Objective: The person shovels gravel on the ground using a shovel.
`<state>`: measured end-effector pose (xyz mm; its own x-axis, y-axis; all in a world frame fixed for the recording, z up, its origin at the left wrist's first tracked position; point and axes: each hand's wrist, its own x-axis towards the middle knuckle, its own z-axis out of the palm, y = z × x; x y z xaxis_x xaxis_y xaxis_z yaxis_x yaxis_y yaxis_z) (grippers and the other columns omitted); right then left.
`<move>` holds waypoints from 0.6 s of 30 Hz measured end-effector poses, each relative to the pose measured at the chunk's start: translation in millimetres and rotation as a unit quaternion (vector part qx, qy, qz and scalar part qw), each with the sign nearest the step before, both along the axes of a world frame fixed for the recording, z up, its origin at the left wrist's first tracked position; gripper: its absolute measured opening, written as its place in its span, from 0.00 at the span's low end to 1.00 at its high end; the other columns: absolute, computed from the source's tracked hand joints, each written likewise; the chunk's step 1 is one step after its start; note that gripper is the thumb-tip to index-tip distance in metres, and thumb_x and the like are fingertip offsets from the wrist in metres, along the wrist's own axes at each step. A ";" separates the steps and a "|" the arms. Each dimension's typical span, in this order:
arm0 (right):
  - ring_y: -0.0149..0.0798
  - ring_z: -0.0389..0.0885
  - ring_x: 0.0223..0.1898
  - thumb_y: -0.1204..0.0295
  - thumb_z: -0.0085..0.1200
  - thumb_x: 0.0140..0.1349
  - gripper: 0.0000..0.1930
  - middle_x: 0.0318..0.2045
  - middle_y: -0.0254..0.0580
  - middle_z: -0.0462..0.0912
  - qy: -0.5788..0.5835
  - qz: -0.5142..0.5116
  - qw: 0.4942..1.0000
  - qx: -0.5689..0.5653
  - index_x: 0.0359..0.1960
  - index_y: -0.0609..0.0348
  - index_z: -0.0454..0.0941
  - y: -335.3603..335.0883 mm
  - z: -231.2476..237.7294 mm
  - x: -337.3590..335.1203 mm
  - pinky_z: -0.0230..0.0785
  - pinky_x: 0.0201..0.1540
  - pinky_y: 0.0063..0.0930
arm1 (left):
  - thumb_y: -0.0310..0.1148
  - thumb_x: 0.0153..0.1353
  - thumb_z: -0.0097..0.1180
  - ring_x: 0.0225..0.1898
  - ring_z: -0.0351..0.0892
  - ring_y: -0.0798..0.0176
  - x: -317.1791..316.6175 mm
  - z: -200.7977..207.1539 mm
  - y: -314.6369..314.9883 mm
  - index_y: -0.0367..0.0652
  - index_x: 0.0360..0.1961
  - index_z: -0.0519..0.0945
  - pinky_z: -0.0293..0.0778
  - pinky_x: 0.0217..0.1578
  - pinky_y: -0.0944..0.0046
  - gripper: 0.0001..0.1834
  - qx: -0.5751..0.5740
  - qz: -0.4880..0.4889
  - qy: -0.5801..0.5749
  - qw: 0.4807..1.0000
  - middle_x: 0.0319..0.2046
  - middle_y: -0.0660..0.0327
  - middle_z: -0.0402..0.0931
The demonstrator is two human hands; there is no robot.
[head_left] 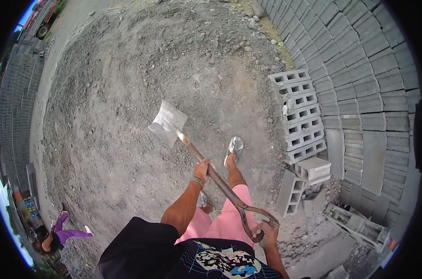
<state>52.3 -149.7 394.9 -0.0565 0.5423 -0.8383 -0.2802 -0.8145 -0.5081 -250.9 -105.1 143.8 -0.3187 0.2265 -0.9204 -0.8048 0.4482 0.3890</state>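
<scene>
A shovel (225, 187) with a pale metal blade, a long brown shaft and a looped handle slants across in front of me. Wrapped round the middle of its shaft is my left hand (203, 171), with a band on the wrist. Down at the looped handle, my right hand (266, 234) is closed on the grip. The blade points away to the far left, over grey gravelly ground (113, 102); whether it touches the ground I cannot tell. Nothing lies heaped on the blade.
Hollow concrete blocks (301, 114) stand in a row on the right, with several loose blocks (313, 170) nearer me. Behind them rises a large block stack (360, 69). At the lower left is another person (57, 232) in purple trousers. More stacked blocks (18, 107) line the far left.
</scene>
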 end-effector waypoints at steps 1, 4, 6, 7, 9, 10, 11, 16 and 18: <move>0.34 0.66 0.09 0.80 0.51 0.56 0.19 0.12 0.36 0.68 -0.002 -0.077 0.997 0.000 0.52 0.63 0.74 6.5 -3.3 -1.0 0.65 0.15 0.31 | 0.33 0.57 0.56 0.23 0.77 0.58 15.4 -1.7 44.3 0.32 0.35 0.73 0.77 0.24 0.58 0.13 -0.017 -0.052 -0.001 0.998 0.25 0.54 0.75; 0.35 0.65 0.09 0.77 0.51 0.58 0.19 0.12 0.33 0.66 0.026 -0.221 0.975 -0.020 0.53 0.60 0.73 37.3 -22.9 -3.2 0.65 0.16 0.32 | 0.32 0.56 0.57 0.21 0.77 0.58 47.0 -31.7 141.4 0.31 0.33 0.74 0.76 0.22 0.60 0.12 -0.044 -0.194 0.031 0.979 0.23 0.54 0.75; 0.35 0.65 0.09 0.75 0.52 0.58 0.17 0.12 0.32 0.66 0.031 -0.255 0.966 -0.034 0.51 0.58 0.74 67.4 -37.5 -11.7 0.65 0.17 0.32 | 0.32 0.56 0.57 0.21 0.77 0.58 59.6 -45.0 188.4 0.31 0.32 0.75 0.76 0.22 0.60 0.12 -0.070 -0.241 0.046 0.967 0.22 0.54 0.76; 0.35 0.64 0.09 0.73 0.52 0.59 0.15 0.12 0.31 0.65 0.027 -0.285 0.957 -0.038 0.49 0.56 0.75 81.9 -44.2 -16.2 0.65 0.17 0.32 | 0.32 0.55 0.58 0.21 0.77 0.59 66.9 -53.0 205.9 0.31 0.31 0.75 0.76 0.21 0.60 0.12 -0.067 -0.248 0.038 0.966 0.22 0.54 0.76; 0.35 0.64 0.10 0.72 0.52 0.59 0.12 0.11 0.31 0.65 0.030 -0.321 0.942 -0.091 0.45 0.54 0.75 121.2 -63.9 -38.2 0.64 0.17 0.32 | 0.32 0.55 0.58 0.21 0.77 0.59 73.4 -66.2 234.3 0.31 0.30 0.75 0.75 0.21 0.60 0.12 -0.069 -0.256 0.034 0.964 0.21 0.54 0.76; 0.34 0.64 0.10 0.71 0.52 0.60 0.08 0.11 0.31 0.64 0.030 -0.351 0.926 -0.138 0.41 0.52 0.75 145.9 -73.6 -54.0 0.64 0.18 0.32 | 0.32 0.54 0.58 0.21 0.77 0.59 73.7 -75.6 242.6 0.31 0.30 0.75 0.75 0.21 0.60 0.12 -0.069 -0.268 0.033 0.960 0.21 0.54 0.76; 0.34 0.64 0.11 0.69 0.53 0.60 0.04 0.11 0.30 0.63 0.009 -0.359 0.919 -0.161 0.33 0.50 0.71 182.4 -79.7 -74.6 0.63 0.19 0.32 | 0.31 0.54 0.58 0.21 0.77 0.59 73.1 -82.5 248.7 0.30 0.30 0.75 0.75 0.21 0.60 0.12 -0.068 -0.279 0.031 0.957 0.22 0.54 0.76; 0.34 0.63 0.11 0.68 0.57 0.60 0.08 0.12 0.30 0.64 0.045 -0.396 0.903 -0.161 0.28 0.51 0.71 218.8 -104.2 -90.0 0.63 0.19 0.31 | 0.35 0.56 0.56 0.17 0.74 0.60 82.3 -43.6 269.7 0.38 0.34 0.73 0.76 0.19 0.58 0.11 -0.068 -0.184 -0.083 0.977 0.18 0.59 0.73; 0.34 0.64 0.11 0.69 0.57 0.60 0.07 0.12 0.31 0.65 0.037 -0.386 0.910 -0.149 0.30 0.52 0.72 228.4 -110.1 -86.2 0.63 0.19 0.32 | 0.32 0.58 0.53 0.16 0.72 0.59 93.0 -40.7 277.6 0.39 0.31 0.73 0.74 0.17 0.58 0.08 -0.067 -0.190 -0.090 0.975 0.18 0.58 0.72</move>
